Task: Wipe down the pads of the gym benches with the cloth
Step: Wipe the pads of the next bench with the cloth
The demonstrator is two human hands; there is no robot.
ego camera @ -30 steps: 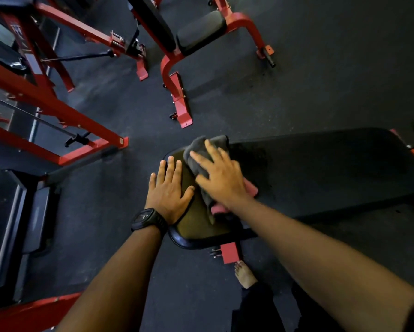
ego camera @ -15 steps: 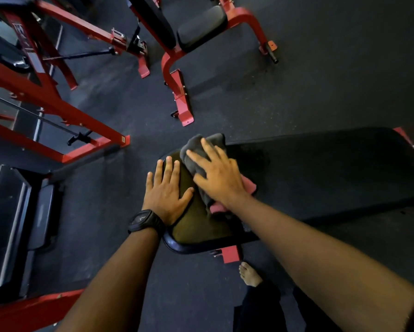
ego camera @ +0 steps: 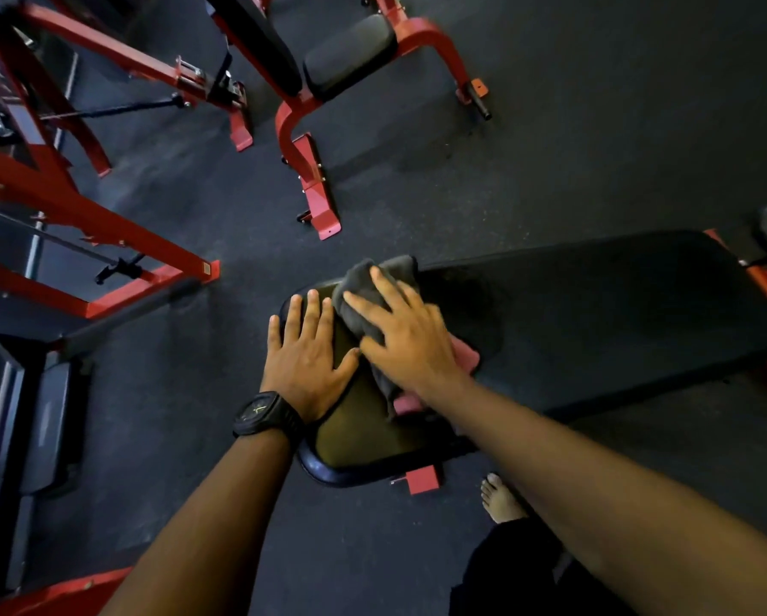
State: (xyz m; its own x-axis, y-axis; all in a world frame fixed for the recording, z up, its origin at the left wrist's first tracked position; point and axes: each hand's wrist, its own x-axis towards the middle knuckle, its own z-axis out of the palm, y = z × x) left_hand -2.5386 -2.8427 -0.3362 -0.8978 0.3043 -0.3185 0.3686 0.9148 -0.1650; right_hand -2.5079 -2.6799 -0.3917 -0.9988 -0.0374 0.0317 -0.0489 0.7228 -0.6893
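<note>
In the centre of the frame the right hand (ego camera: 406,337) lies flat on a grey cloth (ego camera: 364,282), fingers straight and spread. It presses the cloth onto the bench where the small seat pad (ego camera: 364,431) meets the long black pad (ego camera: 595,313), which runs to the right edge. The left hand (ego camera: 306,355), a black watch (ego camera: 266,413) on its wrist, rests open and flat on the seat pad's left rim, just beside the cloth. A bare foot (ego camera: 501,500) stands on the dark floor (ego camera: 506,148) below. Another red-framed bench (ego camera: 350,55) stands at upper centre.
</note>
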